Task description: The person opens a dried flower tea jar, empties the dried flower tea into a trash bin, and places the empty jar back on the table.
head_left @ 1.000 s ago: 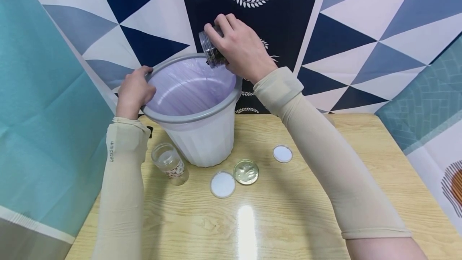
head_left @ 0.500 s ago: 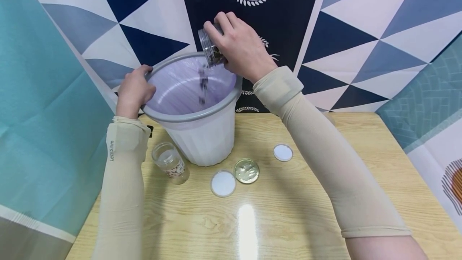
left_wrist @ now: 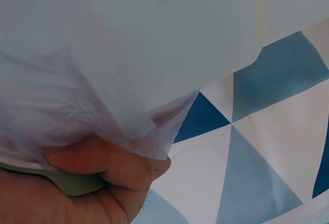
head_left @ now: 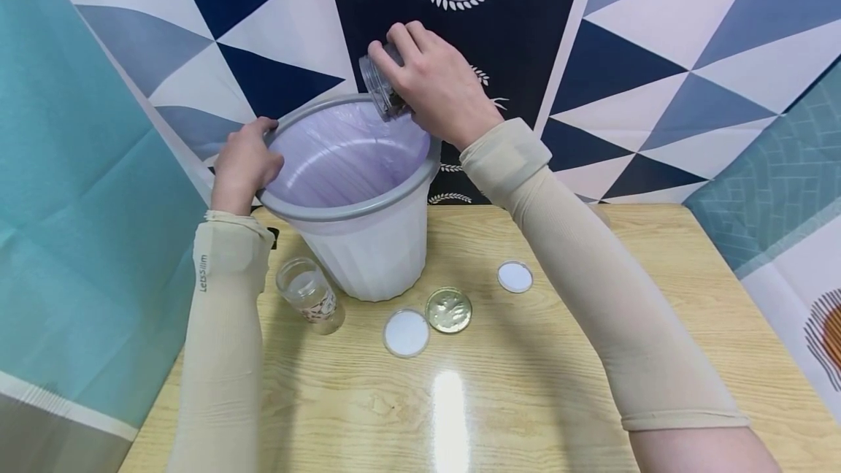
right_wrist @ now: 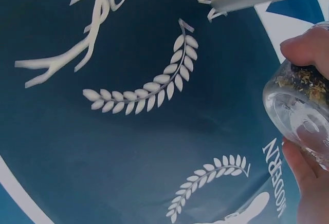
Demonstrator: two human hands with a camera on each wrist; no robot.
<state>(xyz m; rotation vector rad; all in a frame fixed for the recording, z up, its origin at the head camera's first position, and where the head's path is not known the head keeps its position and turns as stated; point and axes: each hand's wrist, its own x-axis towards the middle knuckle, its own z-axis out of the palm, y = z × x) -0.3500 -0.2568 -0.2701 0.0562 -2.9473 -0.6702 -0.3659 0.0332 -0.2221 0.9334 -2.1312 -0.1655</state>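
A white waste bin [head_left: 381, 261] with a grey rim stands on the table, lined with a thin lilac bag [head_left: 322, 170]. My left hand [head_left: 242, 166] grips its rim at the left; in the left wrist view the fingers curl under the bag's loose edge. Over the far right of the rim, my right hand [head_left: 442, 86] holds a clear jar [head_left: 376, 87], mouth tipped down toward the bin. Dark and yellowish dried flakes [right_wrist: 303, 82] lie inside the jar in the right wrist view. The bin's bottom is out of sight.
Before the bin lie a white disc-shaped lid [head_left: 406, 333], a gold lid [head_left: 449, 310] and a smaller white lid [head_left: 515, 277] on the wooden table [head_left: 368, 414]. A clear jar with a printed label [head_left: 310, 296] stands left of the bin. Patterned cloth [head_left: 276, 20] hangs close behind.
Half a second ago dark flakes were falling from the jar into the bin; now none are in the air. The right hand has shifted very slightly; the left hand keeps its grip.
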